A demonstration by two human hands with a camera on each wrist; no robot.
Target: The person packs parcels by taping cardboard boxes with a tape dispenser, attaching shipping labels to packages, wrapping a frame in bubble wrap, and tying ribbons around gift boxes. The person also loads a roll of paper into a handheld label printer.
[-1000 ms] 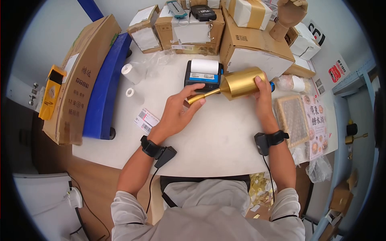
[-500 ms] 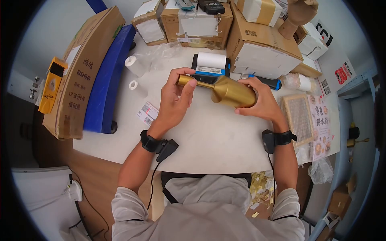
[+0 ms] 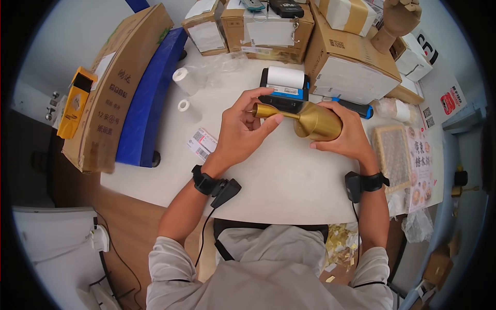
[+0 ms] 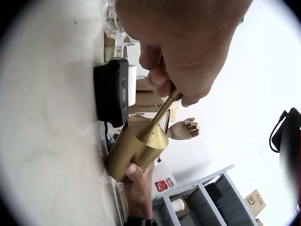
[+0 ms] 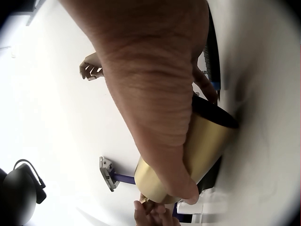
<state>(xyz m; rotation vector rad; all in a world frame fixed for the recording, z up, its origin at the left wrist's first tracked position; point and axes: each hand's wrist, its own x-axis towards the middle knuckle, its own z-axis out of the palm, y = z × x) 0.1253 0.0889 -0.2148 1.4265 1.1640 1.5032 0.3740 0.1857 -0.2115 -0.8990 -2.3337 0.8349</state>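
Observation:
A gold metal cylinder (image 3: 320, 123) with a sloped shoulder and a thin stem handle is held above the table between both hands. My left hand (image 3: 242, 133) grips the handle's end, thumb along its near side and fingers behind. My right hand (image 3: 354, 133) wraps the wide body, thumb on the near side. The body (image 4: 134, 148) tilts in the left wrist view, its stem running up into the left fingers. In the right wrist view the cylinder (image 5: 209, 146) has a dark, open end beside the right hand. A black and blue label printer (image 3: 284, 85) stands just behind.
Cardboard boxes (image 3: 351, 49) line the back, with a wooden hand model (image 3: 395, 26) on top. Two white rolls (image 3: 185, 81) and a printed label (image 3: 202, 143) lie left. A blue panel (image 3: 152, 98) borders the left side; a wrapped, framed piece (image 3: 392, 157) lies right.
The right hand has shifted from the cylinder's end to round its body, and the cylinder has tilted, open end lower and nearer. The left hand keeps the handle. The head view has shifted slightly.

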